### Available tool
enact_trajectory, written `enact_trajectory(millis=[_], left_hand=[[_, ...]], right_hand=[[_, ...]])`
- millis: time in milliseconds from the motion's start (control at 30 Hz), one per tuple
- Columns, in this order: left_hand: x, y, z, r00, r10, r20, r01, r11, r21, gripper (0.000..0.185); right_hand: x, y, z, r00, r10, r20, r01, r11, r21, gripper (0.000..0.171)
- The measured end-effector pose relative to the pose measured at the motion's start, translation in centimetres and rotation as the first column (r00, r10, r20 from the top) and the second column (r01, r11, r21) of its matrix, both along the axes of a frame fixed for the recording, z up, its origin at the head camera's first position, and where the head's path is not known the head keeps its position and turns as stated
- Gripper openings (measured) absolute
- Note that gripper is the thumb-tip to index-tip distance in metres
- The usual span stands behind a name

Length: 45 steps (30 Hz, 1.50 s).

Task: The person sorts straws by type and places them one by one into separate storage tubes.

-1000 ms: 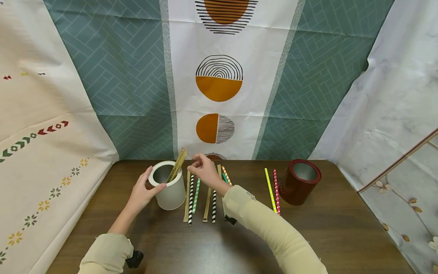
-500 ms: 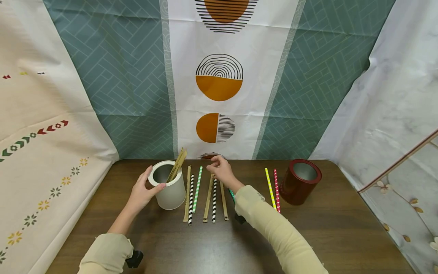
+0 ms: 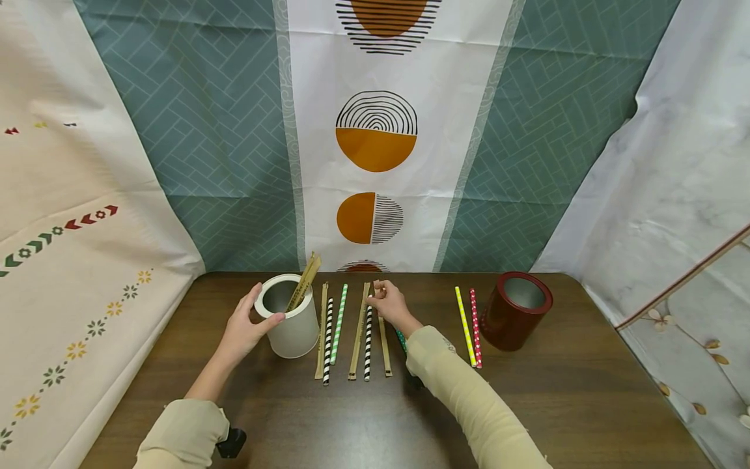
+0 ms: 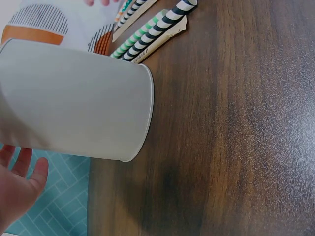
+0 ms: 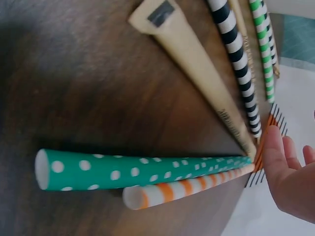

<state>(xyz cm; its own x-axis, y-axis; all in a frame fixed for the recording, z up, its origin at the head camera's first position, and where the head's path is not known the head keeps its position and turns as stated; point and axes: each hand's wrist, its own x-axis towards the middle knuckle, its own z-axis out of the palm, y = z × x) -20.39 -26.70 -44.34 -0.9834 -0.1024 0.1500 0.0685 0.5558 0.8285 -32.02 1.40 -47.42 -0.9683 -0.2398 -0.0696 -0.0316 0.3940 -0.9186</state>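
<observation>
Right hand (image 3: 394,309) has slid a little rightward and nearer the person along the row of straws since the earlier frame; left hand (image 3: 239,331) and white can (image 3: 293,335) have not budged. Right hand hovers by the far end of the rightmost wrapped straw (image 3: 384,348), fingers loosely bent, nothing seen held. Whether a fingertip touches paper, cannot tell: fingertips are small from above, and the wrist view catches only part of the hand.

Left hand spans the can's mouth, partly spread, thumb on the near rim, fingers round the outer side; probably a steadying hold, to stop the can shifting. Can stands upright on the table (image 3: 293,423), opening up. Wrapped straws in the can (image 3: 305,281) lean against its right rim, tops up and rightward, likely because they are too long to sit inside.

Rightmost wrapped straw lies flat, long axis running away from the person, far end toward the backdrop (image 3: 234,130) and slightly left. Dark-marked near end faces the person. Green dotted straw (image 5: 113,173) and orange-striped straw (image 5: 182,189) lie just beside, converging with it at the far end. Such spacing probably makes single straws easier to pick out.
</observation>
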Motion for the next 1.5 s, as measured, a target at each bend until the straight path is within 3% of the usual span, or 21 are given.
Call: enact_trajectory(millis=[167,500,567,667,700,767,800,933,1000,1067,1300,1500], left_hand=[[0.0,0.0,0.0,1.000,-0.001,0.004,0.001,1.000,0.003,0.086],[0.0,0.0,0.1,1.000,0.002,0.010,-0.002,1.000,-0.003,0.086],[0.0,0.0,0.2,1.000,0.001,0.010,-0.001,1.000,-0.003,0.087],[0.0,0.0,0.2,1.000,0.001,0.012,-0.001,1.000,-0.004,0.087],[0.0,0.0,0.2,1.000,0.001,0.013,-0.001,1.000,-0.004,0.087],[0.0,0.0,0.2,1.000,0.004,0.013,-0.004,1.000,-0.007,0.087],[0.0,0.0,0.2,1.000,0.005,0.013,-0.005,1.000,-0.008,0.087],[0.0,0.1,0.3,1.000,0.008,0.012,-0.008,1.000,-0.006,0.086],[0.0,0.1,0.3,1.000,0.009,0.014,-0.009,1.000,-0.007,0.086],[0.0,0.1,0.4,1.000,0.009,0.014,-0.009,1.000,-0.008,0.086],[0.0,0.2,0.3,1.000,0.008,0.010,-0.008,1.000,-0.004,0.086],[0.0,0.0,0.2,1.000,0.008,0.004,-0.008,1.000,0.002,0.086]], right_hand=[[0.0,0.3,-0.8,0.999,-0.013,-0.030,0.015,0.998,0.065,0.041],[-0.3,0.2,-2.6,0.999,-0.023,-0.024,0.025,0.996,0.083,0.041],[-1.9,0.3,-5.3,0.997,-0.010,-0.080,0.018,0.995,0.098,0.040],[-5.8,0.5,-11.5,0.977,0.010,-0.212,0.025,0.986,0.163,0.038],[-7.1,0.7,-13.8,0.960,0.021,-0.281,0.026,0.986,0.163,0.037],[-7.9,0.8,-14.8,0.960,0.026,-0.277,0.038,0.974,0.224,0.036],[-8.0,1.0,-15.2,0.940,0.040,-0.339,0.039,0.974,0.223,0.032],[-3.7,1.3,-8.5,0.966,0.055,-0.251,0.019,0.958,0.285,0.027],[-2.0,1.4,-6.2,0.966,0.072,-0.249,0.011,0.949,0.314,0.025],[-0.7,1.3,-4.2,0.979,0.076,-0.190,0.001,0.926,0.377,0.027],[0.2,1.5,-3.1,0.986,0.097,-0.134,-0.021,0.876,0.482,0.032],[-0.3,1.6,-3.1,0.992,0.097,-0.077,-0.049,0.876,0.481,0.030]])
